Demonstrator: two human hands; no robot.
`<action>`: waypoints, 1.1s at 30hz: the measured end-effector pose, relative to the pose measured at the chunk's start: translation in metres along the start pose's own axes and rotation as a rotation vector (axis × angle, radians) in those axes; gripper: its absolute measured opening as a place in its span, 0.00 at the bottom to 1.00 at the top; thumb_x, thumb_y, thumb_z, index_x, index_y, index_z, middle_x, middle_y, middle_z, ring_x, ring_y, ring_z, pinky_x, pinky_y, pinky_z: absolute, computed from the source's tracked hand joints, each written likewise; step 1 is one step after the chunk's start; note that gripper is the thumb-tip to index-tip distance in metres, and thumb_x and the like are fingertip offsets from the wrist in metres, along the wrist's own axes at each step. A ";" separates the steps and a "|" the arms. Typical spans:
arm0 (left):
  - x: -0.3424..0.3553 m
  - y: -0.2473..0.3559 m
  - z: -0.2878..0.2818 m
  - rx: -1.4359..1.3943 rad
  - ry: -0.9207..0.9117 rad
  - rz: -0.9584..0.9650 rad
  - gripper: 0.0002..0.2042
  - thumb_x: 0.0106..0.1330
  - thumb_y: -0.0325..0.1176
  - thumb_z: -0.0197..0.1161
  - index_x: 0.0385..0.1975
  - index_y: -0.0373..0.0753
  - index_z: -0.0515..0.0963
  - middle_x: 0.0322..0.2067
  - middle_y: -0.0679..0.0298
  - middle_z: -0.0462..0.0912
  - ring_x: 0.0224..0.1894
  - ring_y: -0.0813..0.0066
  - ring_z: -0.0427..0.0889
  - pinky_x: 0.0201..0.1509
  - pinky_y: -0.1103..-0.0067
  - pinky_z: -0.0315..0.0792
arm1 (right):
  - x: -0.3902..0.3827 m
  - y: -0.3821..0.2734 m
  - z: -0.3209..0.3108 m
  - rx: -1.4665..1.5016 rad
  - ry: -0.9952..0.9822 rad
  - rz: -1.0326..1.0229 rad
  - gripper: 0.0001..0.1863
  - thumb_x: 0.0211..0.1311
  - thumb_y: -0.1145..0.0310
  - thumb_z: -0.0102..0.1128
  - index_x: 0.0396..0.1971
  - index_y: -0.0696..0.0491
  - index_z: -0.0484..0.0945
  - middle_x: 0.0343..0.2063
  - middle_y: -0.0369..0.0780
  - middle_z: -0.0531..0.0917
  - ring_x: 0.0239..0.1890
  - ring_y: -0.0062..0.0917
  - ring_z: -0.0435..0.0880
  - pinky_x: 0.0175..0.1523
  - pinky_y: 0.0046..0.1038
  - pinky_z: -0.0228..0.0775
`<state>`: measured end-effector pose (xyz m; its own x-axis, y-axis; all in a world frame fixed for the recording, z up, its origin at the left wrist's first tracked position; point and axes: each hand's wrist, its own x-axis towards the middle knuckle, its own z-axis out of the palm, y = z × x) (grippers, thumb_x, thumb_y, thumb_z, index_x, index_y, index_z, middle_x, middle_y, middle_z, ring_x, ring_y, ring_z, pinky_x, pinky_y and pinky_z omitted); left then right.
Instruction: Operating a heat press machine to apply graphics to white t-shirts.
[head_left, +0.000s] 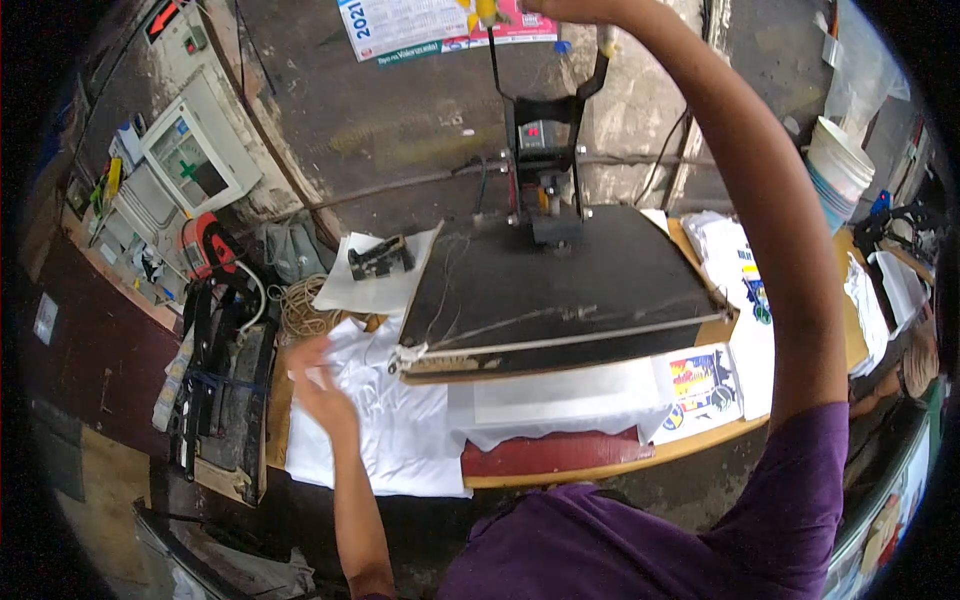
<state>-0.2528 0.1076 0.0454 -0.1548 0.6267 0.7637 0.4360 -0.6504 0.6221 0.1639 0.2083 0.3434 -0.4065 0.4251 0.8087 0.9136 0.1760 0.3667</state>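
A heat press with a broad dark upper plate (560,290) stands before me, tilted over its base. My right hand (572,10) reaches up to the press handle (606,45) and closes on it; the top edge cuts off part of the hand. Under the plate's front edge lies a pale sheet (570,395) over grey cloth, above a red pad (550,457). My left hand (322,385), blurred by motion, hovers at the left side of some white shirts (400,440). Its fingers look apart, with nothing visible in them.
White paper (355,290) with a black tape dispenser (382,258) lies left of the press. Colourful printed sheets (700,390) and white shirts (715,245) lie to the right. Buckets (838,165) stand farther back. Left are coiled rope (305,308) and black equipment (220,390).
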 end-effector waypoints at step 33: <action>-0.210 0.095 0.028 -0.449 -1.003 0.736 0.06 0.60 0.32 0.67 0.35 0.39 0.83 0.48 0.64 0.84 0.51 0.68 0.80 0.50 0.71 0.74 | -0.506 -0.171 -0.166 0.675 -0.340 2.109 0.17 0.65 0.62 0.58 0.43 0.62 0.78 0.38 0.48 0.80 0.35 0.35 0.81 0.39 0.37 0.79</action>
<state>-0.1536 -0.0738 -0.0604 0.7936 -0.0140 0.6083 -0.2240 -0.9363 0.2706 0.2109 -0.1845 -0.0518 0.8069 0.4295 -0.4056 -0.2023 -0.4441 -0.8728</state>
